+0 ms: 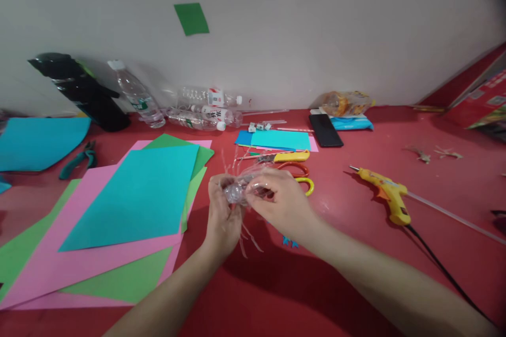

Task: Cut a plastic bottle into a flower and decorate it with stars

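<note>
Between my two hands is a clear plastic bottle piece [235, 193], with thin see-through strips sticking out above and below it. My left hand [222, 213] is closed around its left end. From the right, my right hand [282, 200] pinches the same piece with thumb and fingers; its far side is partly hidden by them. Just behind the hands lie a yellow utility knife [291, 156] and scissors [306, 186] with red and yellow handles, partly covered by my right hand. Small blue star-like cut-outs [290, 243] lie on the table below my right wrist.
A yellow glue gun [385, 195] with a glue stick and cord lies right. Coloured paper sheets [138, 197] and pliers [81, 160] are left. Plastic bottles [197, 118], a black flask [85, 92], a phone [326, 130] and a snack bag [346, 103] line the wall.
</note>
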Demonstrator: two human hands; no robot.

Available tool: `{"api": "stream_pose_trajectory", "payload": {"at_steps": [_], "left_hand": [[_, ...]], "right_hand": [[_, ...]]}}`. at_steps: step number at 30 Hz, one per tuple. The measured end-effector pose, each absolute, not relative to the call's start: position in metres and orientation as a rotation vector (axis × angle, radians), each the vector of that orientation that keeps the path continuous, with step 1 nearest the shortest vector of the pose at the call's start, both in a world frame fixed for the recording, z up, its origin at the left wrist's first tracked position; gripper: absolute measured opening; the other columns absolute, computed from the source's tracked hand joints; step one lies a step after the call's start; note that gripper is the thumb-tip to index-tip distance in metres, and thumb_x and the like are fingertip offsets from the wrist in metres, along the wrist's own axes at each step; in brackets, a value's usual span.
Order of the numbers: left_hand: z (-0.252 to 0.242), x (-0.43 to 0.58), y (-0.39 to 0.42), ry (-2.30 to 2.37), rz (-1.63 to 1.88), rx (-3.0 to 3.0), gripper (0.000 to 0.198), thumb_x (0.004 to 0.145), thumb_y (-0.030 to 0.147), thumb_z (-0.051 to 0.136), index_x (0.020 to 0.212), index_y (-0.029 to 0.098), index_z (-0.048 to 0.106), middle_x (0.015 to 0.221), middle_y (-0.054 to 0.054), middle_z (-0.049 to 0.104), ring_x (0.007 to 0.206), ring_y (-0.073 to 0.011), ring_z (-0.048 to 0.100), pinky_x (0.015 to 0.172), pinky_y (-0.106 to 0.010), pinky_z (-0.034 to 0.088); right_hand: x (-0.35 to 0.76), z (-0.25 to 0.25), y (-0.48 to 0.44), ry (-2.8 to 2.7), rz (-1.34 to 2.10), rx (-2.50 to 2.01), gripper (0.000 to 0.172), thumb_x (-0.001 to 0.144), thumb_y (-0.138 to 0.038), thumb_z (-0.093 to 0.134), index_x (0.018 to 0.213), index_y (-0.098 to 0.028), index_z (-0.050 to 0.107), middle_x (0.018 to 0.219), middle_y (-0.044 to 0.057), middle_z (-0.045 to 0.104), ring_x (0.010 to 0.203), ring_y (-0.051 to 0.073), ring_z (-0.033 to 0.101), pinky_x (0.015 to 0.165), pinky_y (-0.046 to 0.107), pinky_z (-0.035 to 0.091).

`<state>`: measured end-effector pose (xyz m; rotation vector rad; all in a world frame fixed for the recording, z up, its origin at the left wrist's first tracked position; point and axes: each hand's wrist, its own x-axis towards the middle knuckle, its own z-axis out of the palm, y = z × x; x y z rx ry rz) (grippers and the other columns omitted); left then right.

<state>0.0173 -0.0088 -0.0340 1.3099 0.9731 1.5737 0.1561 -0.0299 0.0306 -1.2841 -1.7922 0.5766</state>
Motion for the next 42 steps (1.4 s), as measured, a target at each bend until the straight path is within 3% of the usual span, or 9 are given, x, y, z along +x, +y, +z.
{"api": "stream_pose_trajectory", "payload": {"at_steps": [6,18,23,28,42], "left_hand": [[-0.028,0.014,-0.009,1.032,1.523,1.715,0.035,0.071,0.007,0.062,0.099,0.025,0.051,0.094,-0.001,0.047,0.084,-0.0153,0.048,0.073,-0.028,0.044],[-0.03,0.008,-0.004,1.038,1.441,1.872,0.032,0.075,0.013,0.061,0.102,0.025,0.048,0.095,-0.002,0.047,0.084,-0.0165,0.049,0.073,-0.031,0.044],[-0.029,0.009,-0.004,1.057,1.459,1.796,0.029,0.074,0.017,0.064,0.098,0.024,0.05,0.094,-0.001,0.048,0.083,-0.0157,0.05,0.072,-0.03,0.043],[-0.027,0.011,-0.003,1.132,1.465,1.705,0.027,0.074,0.017,0.064,0.095,0.024,0.049,0.09,0.0,0.048,0.08,-0.0158,0.05,0.07,-0.03,0.043],[-0.02,0.017,-0.011,1.071,1.416,1.636,0.026,0.07,0.008,0.061,0.091,0.023,0.055,0.091,0.0,0.05,0.082,-0.0144,0.052,0.07,-0.026,0.045]], "right_hand": [[0.159,0.033,-0.026,-1.737,0.714,-1.266,0.013,0.071,-0.006,0.062,0.068,-0.018,0.066,0.067,-0.004,0.061,0.063,0.009,0.054,0.059,0.021,0.039],[0.164,0.037,-0.024,-1.77,0.93,-1.336,0.014,0.07,-0.007,0.057,0.068,-0.018,0.066,0.066,-0.003,0.061,0.063,0.01,0.053,0.058,0.022,0.037],[0.162,0.036,-0.025,-1.824,0.811,-1.352,0.011,0.068,-0.008,0.06,0.068,-0.018,0.065,0.065,-0.004,0.058,0.061,0.01,0.05,0.057,0.022,0.035],[0.158,0.027,-0.024,-1.876,0.685,-1.283,0.011,0.074,-0.01,0.062,0.068,-0.018,0.064,0.066,-0.003,0.058,0.063,0.01,0.05,0.06,0.023,0.034],[0.156,0.023,-0.024,-1.911,0.447,-1.326,0.011,0.08,-0.011,0.065,0.073,-0.018,0.064,0.079,-0.001,0.068,0.076,0.014,0.058,0.072,0.029,0.034]]}}
